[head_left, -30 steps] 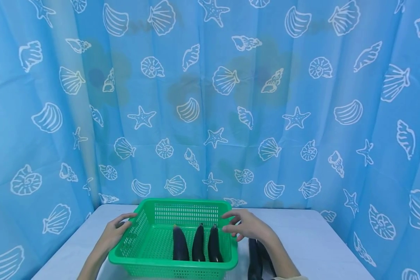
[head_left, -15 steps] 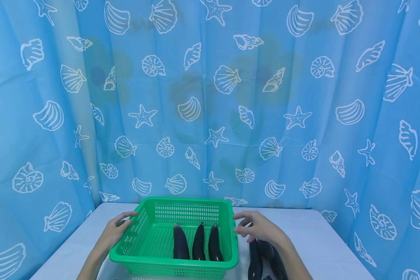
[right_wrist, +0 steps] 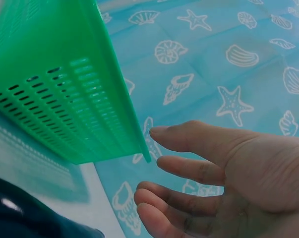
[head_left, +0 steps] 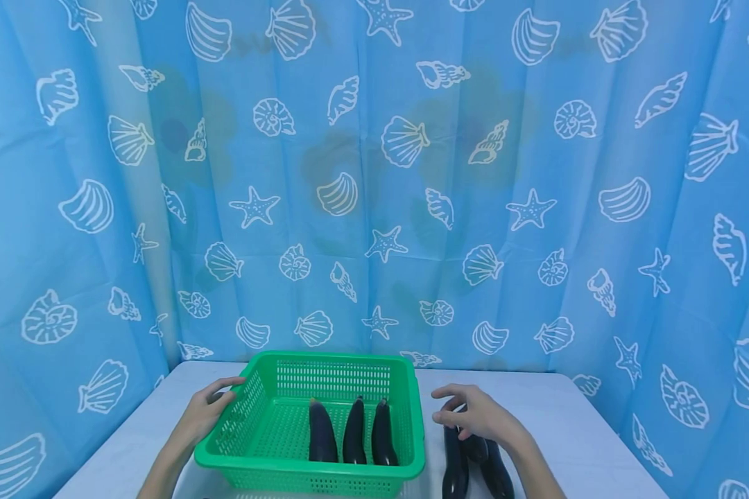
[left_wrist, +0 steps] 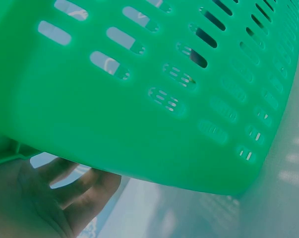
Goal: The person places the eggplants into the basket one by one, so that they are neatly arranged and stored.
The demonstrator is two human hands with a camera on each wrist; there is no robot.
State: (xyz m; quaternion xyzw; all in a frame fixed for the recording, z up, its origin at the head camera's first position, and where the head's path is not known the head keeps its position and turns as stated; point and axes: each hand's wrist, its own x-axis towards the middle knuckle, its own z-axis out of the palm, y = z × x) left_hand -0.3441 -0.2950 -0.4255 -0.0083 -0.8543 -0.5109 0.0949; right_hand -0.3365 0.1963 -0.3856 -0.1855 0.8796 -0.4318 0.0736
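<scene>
In the head view, three dark purple eggplants lie side by side in the right half of a green plastic basket. My left hand holds the basket's left rim; in the left wrist view its fingers reach below the rim and the thumb is hidden. To the right of the basket, apart from it, my right hand hovers with loosely bent fingers and nothing in them. Beneath it, more eggplants lie on the table, partly covered by the hand. The right wrist view catches one glossy eggplant at lower left.
A white-covered table carries everything. Blue curtains with white seashell and starfish prints enclose the back and both sides. The basket's right wall stands between the right hand and the eggplants inside.
My right hand has moved from over the basket's right rim outward to the right, above the eggplants on the table. The left hand and the basket stay put.
</scene>
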